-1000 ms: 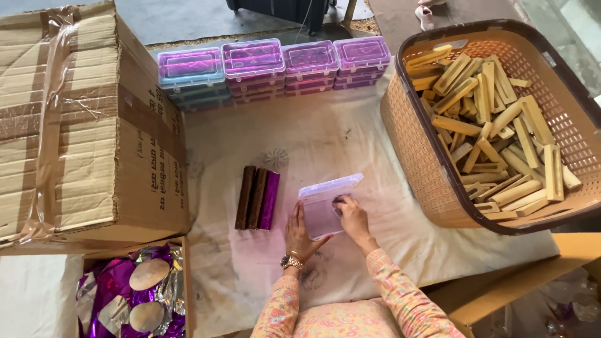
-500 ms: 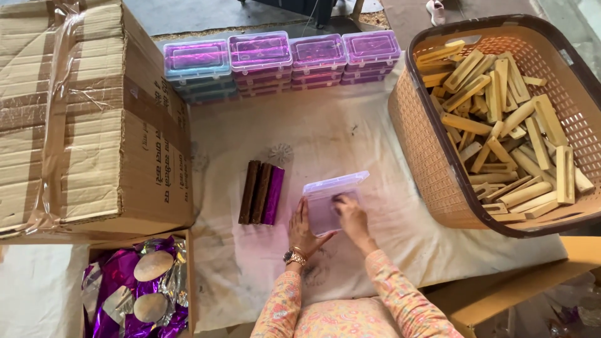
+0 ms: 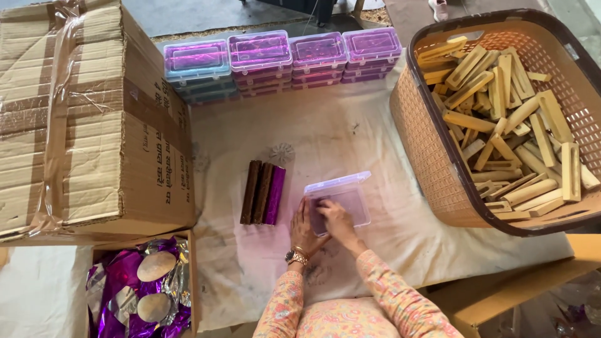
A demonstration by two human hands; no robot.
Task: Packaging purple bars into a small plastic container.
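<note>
A small clear plastic box [image 3: 341, 201] with its lid raised lies on the white cloth in front of me. My left hand [image 3: 302, 229], with a watch at the wrist, rests against the box's left side. My right hand [image 3: 335, 217] reaches into the box and presses on its purple contents. To the left of the box lie three wrapped sticks [image 3: 263, 193], two brown and one purple, side by side.
Stacks of filled clear boxes [image 3: 275, 59] line the far edge of the cloth [image 3: 350, 138]. A large taped cardboard carton [image 3: 81, 119] stands at left. A brown basket [image 3: 432, 156] with several wooden blocks sits at right. A small carton with purple foil [image 3: 134, 288] is at lower left.
My hands have stayed at the clear box, with the right hand settling lower into it. The view has shifted slightly.
</note>
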